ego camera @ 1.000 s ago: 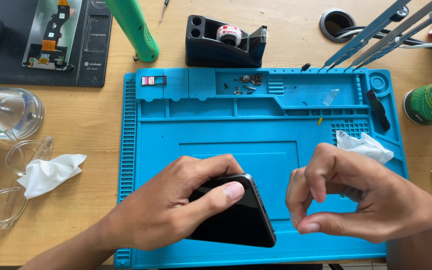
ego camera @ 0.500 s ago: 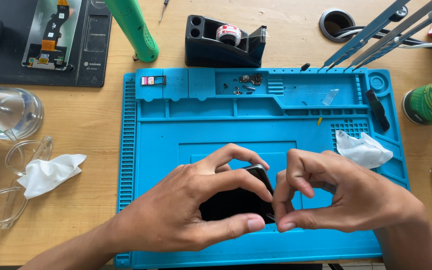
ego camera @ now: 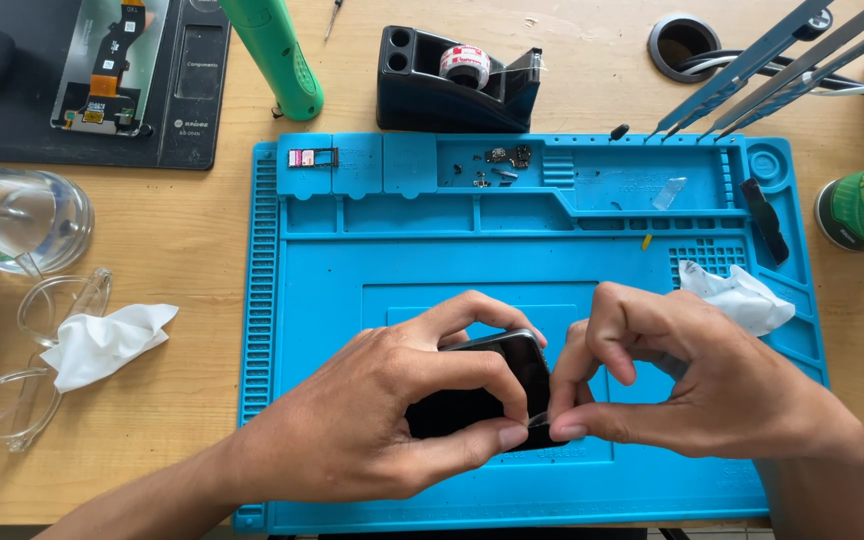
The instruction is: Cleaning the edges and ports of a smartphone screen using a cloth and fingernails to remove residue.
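Phone sits low on the blue mat, black, shiny and flat, its glass side up. Left hand is curled around it, thumb below and fingers on top, holding it steady. Right hand is nearly closed, thumb and finger pinching a thin clear film at the phone's right edge. It looks like the film work is only starting. Tiny screws wait in the mat's top tray, so more looks left to do.
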